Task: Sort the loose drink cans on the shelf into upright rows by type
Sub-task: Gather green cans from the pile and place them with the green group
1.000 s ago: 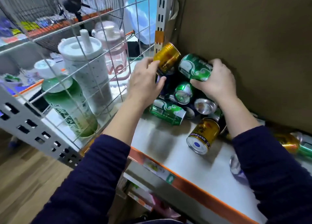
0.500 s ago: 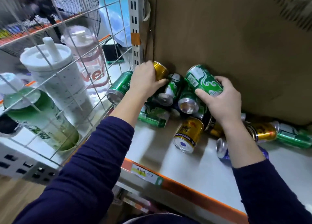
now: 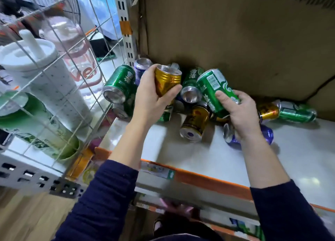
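— What did you have in your hands at that moment?

— My left hand (image 3: 152, 97) was wrapped round a gold can (image 3: 165, 79), fingers behind it and thumb across the front, the can tipped with its silver end up and lifted clear of the shelf (image 3: 199, 157). My right hand (image 3: 239, 112) was closed on a green can (image 3: 215, 88), tilted, its top pointing up and to the left, thumb lying along its side.

— And the rest of the cans?

— None of them stood in a row. They lay heaped in the back left corner, against the cardboard (image 3: 235, 32) and the wire grid (image 3: 59, 63). A green one (image 3: 120, 84) lay on its side by the grid, silver end toward me, with another can end (image 3: 119, 112) showing just below it. A purple can (image 3: 142, 66) sat behind it, near the post (image 3: 126, 32). Between my hands another green can (image 3: 191, 88) pointed its end at me, and a second gold can (image 3: 194, 122) lay in front of the heap, bottom toward me.

— Anything off to the right?

— Under my right wrist lay a purple can (image 3: 233, 139) on its side. Beyond it, by the cardboard, a gold can (image 3: 268, 111) and a green can (image 3: 297, 112) lay end to end, touching.

— And past the grid?

— A white tumbler (image 3: 45, 81) with a straw, a green cup (image 3: 36, 124) and a clear bottle (image 3: 78, 59) with red lettering, all on the neighbouring shelf. I could not read the labels on any can.
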A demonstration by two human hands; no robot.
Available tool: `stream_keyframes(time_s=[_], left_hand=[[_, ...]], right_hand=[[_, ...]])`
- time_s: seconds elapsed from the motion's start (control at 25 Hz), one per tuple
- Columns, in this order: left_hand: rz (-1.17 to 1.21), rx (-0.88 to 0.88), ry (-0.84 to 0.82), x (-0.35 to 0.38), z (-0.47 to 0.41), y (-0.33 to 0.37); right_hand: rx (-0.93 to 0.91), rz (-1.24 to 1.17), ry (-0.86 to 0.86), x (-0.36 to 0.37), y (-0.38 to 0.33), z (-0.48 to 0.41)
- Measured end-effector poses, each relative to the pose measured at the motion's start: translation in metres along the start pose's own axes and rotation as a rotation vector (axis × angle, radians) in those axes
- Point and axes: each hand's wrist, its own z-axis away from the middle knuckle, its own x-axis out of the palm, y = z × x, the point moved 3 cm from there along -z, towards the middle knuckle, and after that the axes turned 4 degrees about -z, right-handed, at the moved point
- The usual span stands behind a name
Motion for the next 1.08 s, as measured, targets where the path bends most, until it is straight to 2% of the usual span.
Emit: stream_keyframes(time_s=[0.08, 0.16, 0.36, 0.6, 0.88, 1.08], left_hand=[[0.066, -0.001, -0.034, 0.01, 0.014, 0.012], [0.125, 0.028, -0.083, 0.022, 0.032, 0.025], [0.178, 0.013, -0.223, 0.063, 0.068, 0.057], [0.191, 0.063, -0.378, 0.149, 0.132, 0.142], [0.243, 0.087, -0.474, 0.235, 0.218, 0.232], [0.236, 0.078, -0.512, 0.274, 0.253, 0.268]], right_hand=[[0.051, -0.127, -0.035, -0.01, 0.005, 0.013], [0.075, -0.143, -0.052, -0.026, 0.01, 0.026], [0.043, -0.178, 0.053, -0.087, 0.017, 0.061], [0.04, -0.131, 0.185, -0.218, 0.005, 0.118], [0.07, -0.085, 0.215, -0.351, 0.0, 0.182], [0.112, -0.107, 0.2, -0.42, 0.012, 0.201]])
